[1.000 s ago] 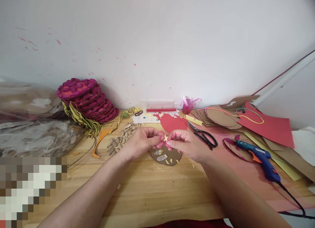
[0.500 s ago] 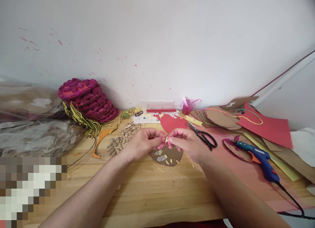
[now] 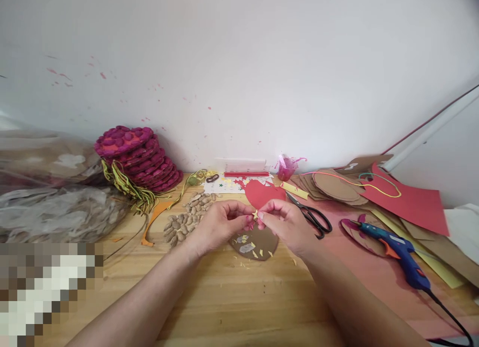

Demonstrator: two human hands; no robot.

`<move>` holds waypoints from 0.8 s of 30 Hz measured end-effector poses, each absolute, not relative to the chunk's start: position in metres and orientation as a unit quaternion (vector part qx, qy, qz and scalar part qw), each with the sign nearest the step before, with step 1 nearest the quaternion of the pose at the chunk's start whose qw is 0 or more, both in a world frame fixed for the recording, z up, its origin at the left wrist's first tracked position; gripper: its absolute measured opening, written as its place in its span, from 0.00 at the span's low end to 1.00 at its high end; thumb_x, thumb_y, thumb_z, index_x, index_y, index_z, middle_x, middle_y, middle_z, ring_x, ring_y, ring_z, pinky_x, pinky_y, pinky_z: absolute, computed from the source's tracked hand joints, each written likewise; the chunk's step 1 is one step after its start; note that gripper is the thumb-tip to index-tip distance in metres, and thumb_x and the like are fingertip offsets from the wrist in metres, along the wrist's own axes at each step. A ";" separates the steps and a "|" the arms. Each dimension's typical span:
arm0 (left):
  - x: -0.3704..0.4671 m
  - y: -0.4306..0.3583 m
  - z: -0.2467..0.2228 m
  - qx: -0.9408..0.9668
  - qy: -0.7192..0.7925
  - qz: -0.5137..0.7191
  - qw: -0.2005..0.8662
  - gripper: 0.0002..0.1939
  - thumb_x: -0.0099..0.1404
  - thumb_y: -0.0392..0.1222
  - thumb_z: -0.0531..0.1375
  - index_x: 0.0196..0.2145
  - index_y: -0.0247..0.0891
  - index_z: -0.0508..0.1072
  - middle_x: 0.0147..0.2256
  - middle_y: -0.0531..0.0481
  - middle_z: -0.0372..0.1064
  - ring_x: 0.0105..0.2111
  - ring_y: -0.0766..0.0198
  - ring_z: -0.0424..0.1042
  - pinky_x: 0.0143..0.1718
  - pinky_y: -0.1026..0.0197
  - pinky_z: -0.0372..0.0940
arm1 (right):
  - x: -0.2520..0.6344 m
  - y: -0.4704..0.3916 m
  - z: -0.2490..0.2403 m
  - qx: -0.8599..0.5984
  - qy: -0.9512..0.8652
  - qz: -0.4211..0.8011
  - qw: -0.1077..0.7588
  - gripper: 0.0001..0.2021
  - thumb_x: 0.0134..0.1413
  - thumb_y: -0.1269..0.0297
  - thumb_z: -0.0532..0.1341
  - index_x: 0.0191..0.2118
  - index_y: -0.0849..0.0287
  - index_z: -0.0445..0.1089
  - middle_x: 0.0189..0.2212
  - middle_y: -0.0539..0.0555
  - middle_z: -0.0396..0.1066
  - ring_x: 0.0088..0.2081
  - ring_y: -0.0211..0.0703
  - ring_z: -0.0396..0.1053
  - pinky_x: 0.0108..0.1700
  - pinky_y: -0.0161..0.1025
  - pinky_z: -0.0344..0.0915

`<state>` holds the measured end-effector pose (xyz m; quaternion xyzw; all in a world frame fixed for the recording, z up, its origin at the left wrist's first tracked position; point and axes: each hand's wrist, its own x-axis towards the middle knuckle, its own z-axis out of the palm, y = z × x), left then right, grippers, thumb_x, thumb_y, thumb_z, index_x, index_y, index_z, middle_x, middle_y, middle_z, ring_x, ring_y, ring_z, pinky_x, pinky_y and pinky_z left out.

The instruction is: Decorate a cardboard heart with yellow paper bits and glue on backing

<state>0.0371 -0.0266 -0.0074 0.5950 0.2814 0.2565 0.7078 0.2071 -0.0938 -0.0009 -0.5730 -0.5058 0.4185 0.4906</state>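
Between the fingertips of both hands is a small yellow paper star (image 3: 255,215). My left hand (image 3: 226,219) pinches it from the left, while my right hand (image 3: 286,222) grips its right side with thumb and finger. Below them lies a brown cardboard disc (image 3: 258,249), partly covered by the hands, with yellow paper scraps and a greyish patch on it. A red paper piece (image 3: 264,193) is just behind the hands. Black-handled scissors (image 3: 316,219) lie open beside my right hand, and unshelled peanuts (image 3: 183,224) are heaped left of my left hand.
A blue glue gun (image 3: 406,259) with its cord lies at the right, near cardboard discs (image 3: 335,187) and red paper (image 3: 419,202). A pink-stained cup (image 3: 286,168) stands by the wall. Magenta discs (image 3: 130,147) are stacked at the left beside plastic bags (image 3: 67,202).
The star has turned between my fingers and now shows more of its points. Both hands remain together over the disc. The view has tilted slightly, so the table sits lower.
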 end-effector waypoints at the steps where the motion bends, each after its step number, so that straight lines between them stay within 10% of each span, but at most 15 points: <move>1: 0.037 -0.027 -0.008 0.600 0.280 0.261 0.703 0.14 0.56 0.44 0.66 0.38 0.32 0.76 0.34 0.44 0.76 0.32 0.65 0.72 0.36 0.64 0.65 | 0.207 -0.094 -0.002 -0.571 -0.511 0.417 0.488 0.08 0.52 0.62 0.62 0.26 0.59 0.67 0.23 0.49 0.72 0.22 0.33 0.63 0.24 0.33 0.54; 24: 0.035 -0.018 -0.016 0.528 0.285 0.242 0.762 0.16 0.49 0.44 0.71 0.33 0.32 0.76 0.27 0.46 0.76 0.24 0.70 0.70 0.28 0.68 0.62 | 0.214 -0.093 -0.010 -0.533 -0.517 0.491 0.456 0.11 0.51 0.57 0.65 0.30 0.61 0.70 0.24 0.52 0.73 0.27 0.37 0.66 0.25 0.33 0.56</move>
